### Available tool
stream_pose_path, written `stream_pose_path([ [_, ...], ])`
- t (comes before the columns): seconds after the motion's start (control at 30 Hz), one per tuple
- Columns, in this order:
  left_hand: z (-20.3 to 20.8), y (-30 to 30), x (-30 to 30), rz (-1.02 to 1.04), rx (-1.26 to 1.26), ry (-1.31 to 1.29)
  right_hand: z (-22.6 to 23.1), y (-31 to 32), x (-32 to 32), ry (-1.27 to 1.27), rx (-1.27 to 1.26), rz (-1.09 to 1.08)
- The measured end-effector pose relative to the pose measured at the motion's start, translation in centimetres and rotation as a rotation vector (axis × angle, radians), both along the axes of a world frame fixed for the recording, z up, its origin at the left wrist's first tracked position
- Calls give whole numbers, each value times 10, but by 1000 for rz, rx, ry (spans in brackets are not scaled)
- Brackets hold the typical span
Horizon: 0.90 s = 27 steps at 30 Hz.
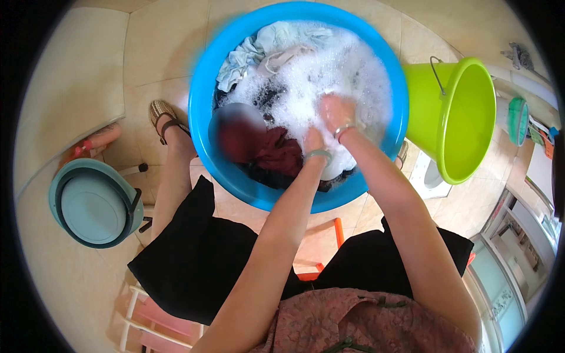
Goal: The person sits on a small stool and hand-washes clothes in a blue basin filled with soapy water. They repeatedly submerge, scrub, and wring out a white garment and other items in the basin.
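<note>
A large round blue basin [200,150] stands on the floor between my legs, full of wet laundry and thick white suds [368,70]. My right hand [337,110], with a bracelet at its wrist, is sunk in the foam right of the middle. Lower and to its left, my left hand [313,140] dips into the suds, a pale green bangle on its wrist. Foam covers the fingers of both hands, and whatever they touch is hidden. A dark red cloth [281,152] lies left of my left hand. Pale blue cloth [238,66] rises from the foam at the far left.
A lime green bucket [424,97] lies tilted against the basin's right side. At left stands a grey-teal tub [55,209] with a dark handle. A pink and white stool [168,315] is at lower left. Shelves [512,247] line the right edge.
</note>
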<state>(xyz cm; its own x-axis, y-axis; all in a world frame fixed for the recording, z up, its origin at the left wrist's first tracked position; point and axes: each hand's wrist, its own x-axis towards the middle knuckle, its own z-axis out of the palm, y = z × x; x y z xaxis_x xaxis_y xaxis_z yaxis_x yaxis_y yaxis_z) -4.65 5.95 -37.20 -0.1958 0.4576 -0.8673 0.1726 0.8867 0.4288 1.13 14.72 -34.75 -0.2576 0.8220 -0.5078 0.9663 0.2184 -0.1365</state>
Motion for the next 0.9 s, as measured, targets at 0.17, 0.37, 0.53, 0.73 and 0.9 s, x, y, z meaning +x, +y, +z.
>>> stream_pose_path([
  [0.17, -119, -62, 17, 174, 404, -265, 58, -83, -4, 283, 306, 89],
  [0.37, -91, -51, 9, -229, 379, -67, 8, -58, 9, 210, 405, 110],
  [0.53, -29, -7, 14, 1005, 22, -539, -15, 12, 21, 61, 19, -62],
  [0.73, -21, -21, -1, 881, -44, -484, -1, 4, 25, 363, 163, -238],
  [0.9, 94, -15, -29, 621, 294, -516, 79, 5, 100, 1080, 355, -787],
])
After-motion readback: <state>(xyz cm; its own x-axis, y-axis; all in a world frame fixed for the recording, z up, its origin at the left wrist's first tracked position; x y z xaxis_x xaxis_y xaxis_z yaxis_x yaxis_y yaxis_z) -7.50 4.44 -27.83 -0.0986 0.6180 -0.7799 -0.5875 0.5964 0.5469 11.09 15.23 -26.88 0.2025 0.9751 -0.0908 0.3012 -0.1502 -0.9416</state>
